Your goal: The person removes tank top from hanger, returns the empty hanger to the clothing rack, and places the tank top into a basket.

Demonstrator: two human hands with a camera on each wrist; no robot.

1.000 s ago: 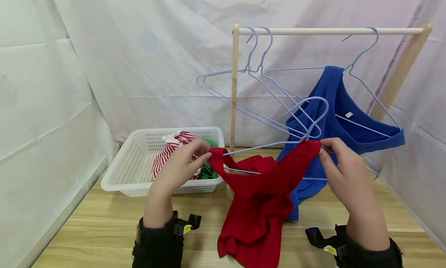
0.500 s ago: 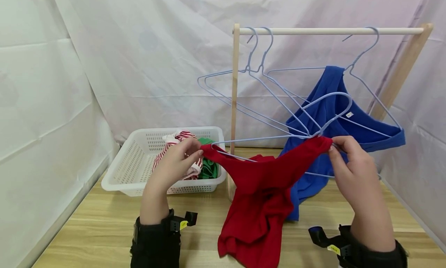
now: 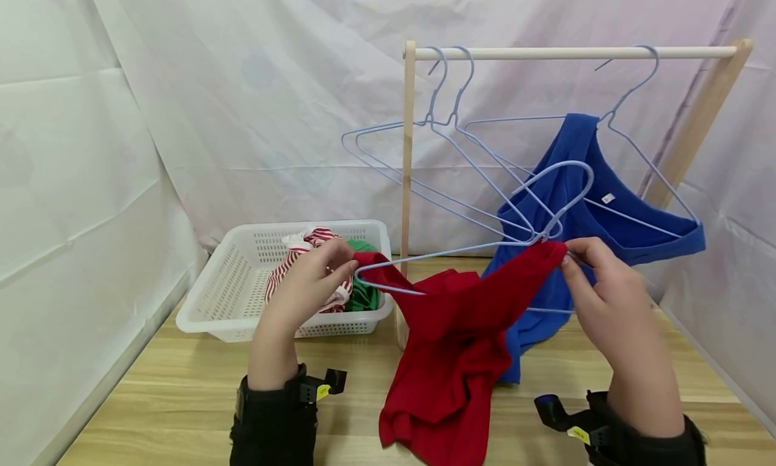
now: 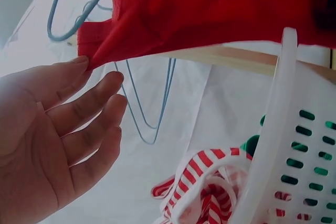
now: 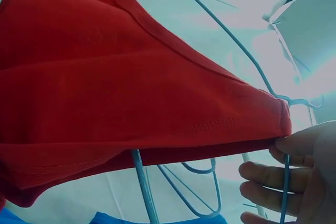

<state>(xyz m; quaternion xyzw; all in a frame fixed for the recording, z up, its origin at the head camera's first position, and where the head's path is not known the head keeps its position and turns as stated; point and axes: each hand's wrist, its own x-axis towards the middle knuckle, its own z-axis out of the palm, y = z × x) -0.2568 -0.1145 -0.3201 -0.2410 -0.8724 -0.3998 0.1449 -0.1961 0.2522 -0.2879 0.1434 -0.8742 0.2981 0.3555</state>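
Observation:
A red sleeveless top (image 3: 448, 338) is stretched between both hands, its lower part lying on the table. My left hand (image 3: 306, 287) pinches one shoulder strap at its corner, thumb on the cloth in the left wrist view, the other fingers loosely bent. My right hand (image 3: 612, 318) pinches the opposite strap's edge, with a hanger wire running down past its fingers in the right wrist view. A light blue wire hanger (image 3: 591, 178) passes through that right strap, hook upward. Its rounded left end (image 4: 65, 38) is outside the left strap, in front of the cloth in the head view.
Behind stands a wooden rack (image 3: 576, 54) with two bare hangers and a blue sleeveless top (image 3: 582, 143) on a third. A white basket (image 3: 209, 297) at the left holds red-and-white striped cloth (image 3: 281, 274) and green cloth (image 3: 362, 297). White sheets surround the wooden table (image 3: 176, 398).
The hanger's left end, earlier hidden at the left strap, has come out in front of it. The hook swung right, then partly back left. My left hand drew the strap slightly left.

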